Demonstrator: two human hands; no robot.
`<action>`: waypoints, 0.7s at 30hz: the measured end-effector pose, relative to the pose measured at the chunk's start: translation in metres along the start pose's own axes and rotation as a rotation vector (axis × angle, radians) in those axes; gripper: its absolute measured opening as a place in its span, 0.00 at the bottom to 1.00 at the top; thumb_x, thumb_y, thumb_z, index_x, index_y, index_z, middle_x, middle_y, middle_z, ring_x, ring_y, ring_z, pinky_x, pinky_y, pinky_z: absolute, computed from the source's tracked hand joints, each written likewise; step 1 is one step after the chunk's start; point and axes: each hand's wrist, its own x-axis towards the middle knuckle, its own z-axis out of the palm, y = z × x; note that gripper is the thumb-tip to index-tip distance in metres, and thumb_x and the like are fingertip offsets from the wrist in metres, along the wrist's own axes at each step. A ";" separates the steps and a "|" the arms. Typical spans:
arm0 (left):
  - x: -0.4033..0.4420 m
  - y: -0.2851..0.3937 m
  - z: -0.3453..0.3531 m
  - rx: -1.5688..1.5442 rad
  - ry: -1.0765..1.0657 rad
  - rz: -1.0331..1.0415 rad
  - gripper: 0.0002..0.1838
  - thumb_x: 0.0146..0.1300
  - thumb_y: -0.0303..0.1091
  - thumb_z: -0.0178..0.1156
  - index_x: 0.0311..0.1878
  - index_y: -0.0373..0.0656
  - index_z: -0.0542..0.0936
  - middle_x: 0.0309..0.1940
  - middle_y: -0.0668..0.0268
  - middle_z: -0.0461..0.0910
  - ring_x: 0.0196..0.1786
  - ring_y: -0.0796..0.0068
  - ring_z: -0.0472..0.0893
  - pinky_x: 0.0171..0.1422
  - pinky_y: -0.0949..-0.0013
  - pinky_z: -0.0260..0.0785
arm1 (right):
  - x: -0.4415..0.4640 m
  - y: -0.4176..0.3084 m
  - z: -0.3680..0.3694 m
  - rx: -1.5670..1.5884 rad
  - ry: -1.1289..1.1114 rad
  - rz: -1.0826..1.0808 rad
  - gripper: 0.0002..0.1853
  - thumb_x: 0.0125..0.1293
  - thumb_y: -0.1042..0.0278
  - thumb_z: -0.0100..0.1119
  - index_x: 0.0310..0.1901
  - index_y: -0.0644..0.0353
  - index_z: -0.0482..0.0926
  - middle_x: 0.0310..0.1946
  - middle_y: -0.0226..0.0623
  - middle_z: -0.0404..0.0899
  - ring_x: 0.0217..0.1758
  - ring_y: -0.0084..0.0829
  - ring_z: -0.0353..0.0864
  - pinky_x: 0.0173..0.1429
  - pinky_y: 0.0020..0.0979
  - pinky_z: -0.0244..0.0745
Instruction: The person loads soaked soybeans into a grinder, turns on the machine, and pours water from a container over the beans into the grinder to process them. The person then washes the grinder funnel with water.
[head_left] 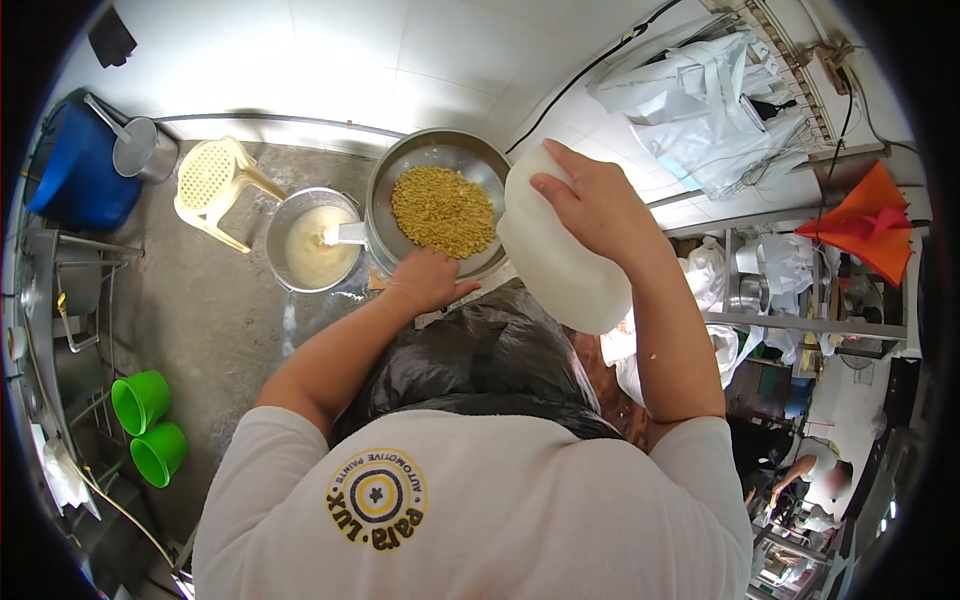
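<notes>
A wide metal bowl [385,205] holds a heap of yellow grains or beans [440,210]. My left hand [432,280] is at the bowl's near edge, its fingers reaching over the rim beside the grains; their tips are partly hidden. In my right hand [595,200] is a translucent white plastic container [565,265], tilted beside the bowl's right edge, with the thumb and fingers gripping its upper end. Left of the bowl, a metal pot [282,255] contains pale liquid, into which a white stream runs from a spout [350,233] under the bowl.
A cream stool [210,190], a blue barrel [85,165] and a saucepan [145,152] are at the left. Two green buckets [141,402] sit lower left. Black plastic covers my front. Metal shelving [800,322] is at the right; a person [815,470] is farther off.
</notes>
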 end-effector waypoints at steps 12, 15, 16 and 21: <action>-0.002 -0.001 -0.002 0.010 0.036 0.014 0.38 0.75 0.71 0.52 0.42 0.39 0.89 0.43 0.53 0.88 0.52 0.50 0.85 0.60 0.50 0.76 | 0.004 -0.004 0.006 -0.062 -0.131 0.059 0.31 0.79 0.50 0.57 0.74 0.62 0.75 0.54 0.63 0.86 0.59 0.61 0.86 0.66 0.51 0.80; -0.002 -0.001 -0.001 0.010 0.030 0.009 0.38 0.75 0.71 0.52 0.42 0.40 0.89 0.42 0.53 0.88 0.52 0.50 0.85 0.60 0.50 0.76 | 0.006 -0.001 0.010 -0.076 -0.120 0.001 0.30 0.79 0.50 0.57 0.73 0.62 0.75 0.53 0.63 0.87 0.59 0.61 0.86 0.65 0.52 0.81; -0.002 -0.002 0.001 0.015 0.040 0.012 0.38 0.75 0.71 0.52 0.42 0.40 0.89 0.43 0.53 0.88 0.52 0.50 0.85 0.60 0.51 0.77 | 0.006 -0.002 0.009 -0.076 -0.120 0.002 0.30 0.79 0.50 0.57 0.73 0.62 0.75 0.53 0.63 0.87 0.59 0.61 0.86 0.65 0.52 0.81; -0.003 -0.001 -0.002 0.030 0.037 0.013 0.39 0.75 0.71 0.52 0.43 0.39 0.89 0.44 0.53 0.88 0.53 0.51 0.85 0.60 0.51 0.77 | 0.007 -0.008 0.004 -0.082 -0.159 0.059 0.31 0.78 0.49 0.59 0.71 0.66 0.78 0.56 0.61 0.86 0.60 0.61 0.86 0.68 0.46 0.79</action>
